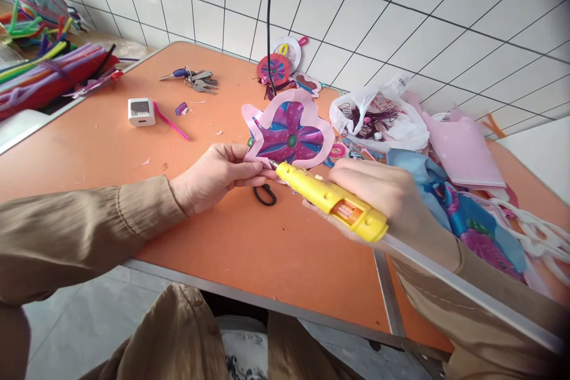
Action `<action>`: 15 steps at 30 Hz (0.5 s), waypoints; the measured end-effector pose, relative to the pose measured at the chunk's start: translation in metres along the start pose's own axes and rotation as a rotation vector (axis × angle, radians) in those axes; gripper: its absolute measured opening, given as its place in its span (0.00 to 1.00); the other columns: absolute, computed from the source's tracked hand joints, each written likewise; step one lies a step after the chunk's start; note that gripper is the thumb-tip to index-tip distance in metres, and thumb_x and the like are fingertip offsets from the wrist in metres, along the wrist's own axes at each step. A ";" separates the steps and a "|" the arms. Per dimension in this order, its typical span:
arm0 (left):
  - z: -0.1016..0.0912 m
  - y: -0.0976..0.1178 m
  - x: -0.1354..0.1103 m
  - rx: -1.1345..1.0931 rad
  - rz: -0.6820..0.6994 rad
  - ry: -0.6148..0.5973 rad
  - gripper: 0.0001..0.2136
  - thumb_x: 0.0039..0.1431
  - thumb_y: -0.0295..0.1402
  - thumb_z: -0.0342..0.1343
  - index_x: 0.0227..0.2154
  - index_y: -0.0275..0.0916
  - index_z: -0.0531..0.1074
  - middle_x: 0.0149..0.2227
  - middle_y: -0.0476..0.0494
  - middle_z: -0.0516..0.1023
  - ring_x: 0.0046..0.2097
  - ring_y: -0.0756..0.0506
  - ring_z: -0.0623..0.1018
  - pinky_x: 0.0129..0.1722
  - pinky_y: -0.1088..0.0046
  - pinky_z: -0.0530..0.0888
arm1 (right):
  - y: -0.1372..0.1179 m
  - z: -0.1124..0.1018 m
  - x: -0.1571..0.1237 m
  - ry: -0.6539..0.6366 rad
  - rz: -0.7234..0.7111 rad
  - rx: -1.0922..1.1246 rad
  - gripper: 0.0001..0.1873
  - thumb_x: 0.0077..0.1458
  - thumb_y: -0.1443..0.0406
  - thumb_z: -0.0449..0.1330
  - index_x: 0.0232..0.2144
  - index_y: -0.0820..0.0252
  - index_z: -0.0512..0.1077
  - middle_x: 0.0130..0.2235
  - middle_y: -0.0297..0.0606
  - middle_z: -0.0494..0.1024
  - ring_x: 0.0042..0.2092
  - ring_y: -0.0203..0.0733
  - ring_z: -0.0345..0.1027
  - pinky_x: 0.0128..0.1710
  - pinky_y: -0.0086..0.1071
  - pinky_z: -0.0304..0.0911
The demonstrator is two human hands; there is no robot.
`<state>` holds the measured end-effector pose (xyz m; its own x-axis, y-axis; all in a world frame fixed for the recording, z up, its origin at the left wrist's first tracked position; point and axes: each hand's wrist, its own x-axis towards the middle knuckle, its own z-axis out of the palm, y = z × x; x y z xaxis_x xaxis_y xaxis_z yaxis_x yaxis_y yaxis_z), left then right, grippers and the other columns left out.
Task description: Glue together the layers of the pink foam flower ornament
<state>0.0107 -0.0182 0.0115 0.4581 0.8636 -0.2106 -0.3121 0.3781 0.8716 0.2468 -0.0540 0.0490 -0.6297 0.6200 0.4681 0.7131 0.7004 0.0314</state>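
Observation:
My left hand [227, 169] pinches the lower left edge of a pink flower-shaped craft piece [307, 139]. Purple and blue shiny fabric fills its middle, with a green bead at the centre, and a pale pink border runs around it. In my right hand [378, 190] is a yellow hot glue gun [329, 199], fingers wrapped round it, with a long pale glue stick coming out of its back end. The gun's metal tip meets the craft piece's lower edge beside my left fingertips. Below them, a dark curved loop [265, 195] lies on the table, partly hidden.
Keys [200, 80], a white charger cube [141, 112] and a pink pipe cleaner [171, 121] lie at the left of the orange table [214, 237]. A white plastic bag [401, 124] with dark tassels, pink sheets [463, 148] and blue fabric [418, 169] crowd the right. A black cord [269, 18] hangs behind.

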 end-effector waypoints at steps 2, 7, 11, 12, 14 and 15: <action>0.000 0.000 0.000 -0.014 0.010 -0.007 0.05 0.51 0.21 0.63 0.27 0.34 0.81 0.30 0.45 0.84 0.34 0.50 0.83 0.35 0.84 0.78 | -0.003 -0.002 0.001 -0.006 -0.059 -0.061 0.18 0.58 0.62 0.56 0.17 0.59 0.61 0.20 0.31 0.57 0.22 0.33 0.49 0.23 0.32 0.46; 0.000 0.000 0.000 -0.033 0.019 -0.017 0.03 0.48 0.22 0.65 0.25 0.34 0.81 0.29 0.46 0.84 0.32 0.52 0.82 0.35 0.85 0.78 | -0.009 -0.005 0.005 0.068 -0.131 -0.203 0.19 0.60 0.66 0.50 0.16 0.59 0.60 0.19 0.33 0.58 0.22 0.36 0.47 0.24 0.34 0.46; -0.001 0.000 0.000 -0.028 0.010 -0.024 0.02 0.47 0.23 0.66 0.26 0.34 0.81 0.31 0.46 0.84 0.33 0.51 0.82 0.36 0.84 0.78 | -0.012 -0.005 0.005 0.103 -0.155 -0.250 0.19 0.57 0.67 0.52 0.15 0.57 0.58 0.18 0.32 0.56 0.22 0.36 0.46 0.24 0.34 0.45; -0.001 -0.001 0.001 -0.023 0.010 -0.023 0.02 0.48 0.23 0.66 0.26 0.34 0.81 0.31 0.46 0.84 0.34 0.51 0.82 0.36 0.84 0.78 | -0.012 -0.005 0.005 0.101 -0.156 -0.252 0.19 0.57 0.68 0.51 0.14 0.57 0.57 0.18 0.32 0.55 0.22 0.36 0.46 0.24 0.34 0.45; -0.002 -0.001 0.001 -0.010 0.007 -0.016 0.02 0.48 0.23 0.66 0.27 0.34 0.82 0.31 0.45 0.84 0.34 0.51 0.82 0.36 0.84 0.78 | -0.013 -0.006 0.004 0.089 -0.159 -0.256 0.20 0.57 0.69 0.50 0.14 0.57 0.56 0.18 0.31 0.54 0.22 0.36 0.45 0.24 0.34 0.44; -0.002 -0.001 0.001 -0.002 0.005 -0.013 0.03 0.48 0.23 0.66 0.27 0.34 0.82 0.31 0.45 0.84 0.34 0.52 0.82 0.37 0.84 0.78 | -0.013 -0.006 0.004 0.086 -0.160 -0.262 0.20 0.57 0.69 0.50 0.14 0.56 0.56 0.18 0.31 0.54 0.22 0.36 0.45 0.24 0.34 0.44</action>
<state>0.0100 -0.0167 0.0091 0.4674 0.8610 -0.2005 -0.3164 0.3747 0.8715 0.2366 -0.0628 0.0559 -0.7197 0.4693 0.5116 0.6694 0.6646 0.3320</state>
